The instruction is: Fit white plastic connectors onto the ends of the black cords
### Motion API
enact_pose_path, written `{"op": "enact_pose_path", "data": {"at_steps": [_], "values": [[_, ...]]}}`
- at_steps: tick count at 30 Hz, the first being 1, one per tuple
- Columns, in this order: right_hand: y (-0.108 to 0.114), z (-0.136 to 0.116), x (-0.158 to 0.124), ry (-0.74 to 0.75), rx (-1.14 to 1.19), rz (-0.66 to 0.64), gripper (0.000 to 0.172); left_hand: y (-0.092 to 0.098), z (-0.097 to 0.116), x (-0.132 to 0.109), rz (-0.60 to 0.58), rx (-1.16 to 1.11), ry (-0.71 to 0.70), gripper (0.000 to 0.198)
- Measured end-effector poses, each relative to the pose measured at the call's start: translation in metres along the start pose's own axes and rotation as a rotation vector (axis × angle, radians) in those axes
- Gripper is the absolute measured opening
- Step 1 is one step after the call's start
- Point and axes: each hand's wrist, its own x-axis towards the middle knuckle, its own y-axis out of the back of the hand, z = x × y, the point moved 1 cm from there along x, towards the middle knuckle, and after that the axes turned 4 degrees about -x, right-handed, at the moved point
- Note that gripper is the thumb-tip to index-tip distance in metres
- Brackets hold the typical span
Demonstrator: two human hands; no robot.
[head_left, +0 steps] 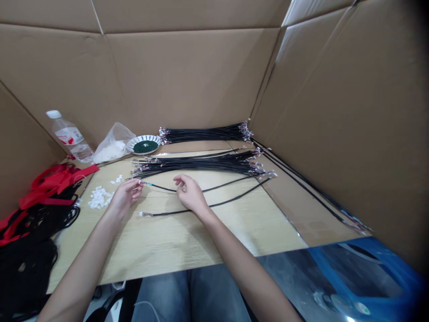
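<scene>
- Hands: apart, both on one cable. The left hand (125, 197) pinches the cable near its connector end; the right hand (191, 193) grips the same run further along.
- Held item: a black cable (221, 185) with a small connector at each end, spanning the wooden work board (167, 237) above a second black cable (208, 207).
- Cable stock: a loose bundle of black cables (197, 164) lies just beyond the hands; a tighter bundle (204, 133) lies along the far edge.
- Containers: a round striped dish (134, 145) holds dark green granules. A clear plastic bag (112, 145) beside it holds white pieces.
- Left of the hands: a pile of small white parts (99, 197) lies on the board. Beyond it, a tilted plastic bottle (69, 136) has a red label.
- Surroundings: red straps (53, 183) lie on black material (23, 268) at the left edge. Cardboard panels (167, 76) wall the board's far side and both flanks.
</scene>
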Motion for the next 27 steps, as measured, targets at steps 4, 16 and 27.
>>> {"op": "enact_pose_path", "data": {"at_steps": [4,16,27], "values": [[0.010,0.004,0.000,-0.193,-0.162,0.167,0.040,-0.001,0.000,-0.001,0.011,-0.009,-0.007,0.013],[0.008,0.021,0.003,-0.462,-0.371,0.109,0.050,-0.006,0.004,-0.005,0.017,-0.077,0.029,0.007],[0.007,0.020,0.001,-0.402,-0.324,0.030,0.050,-0.005,0.004,-0.005,-0.014,-0.103,0.027,0.007]]}}
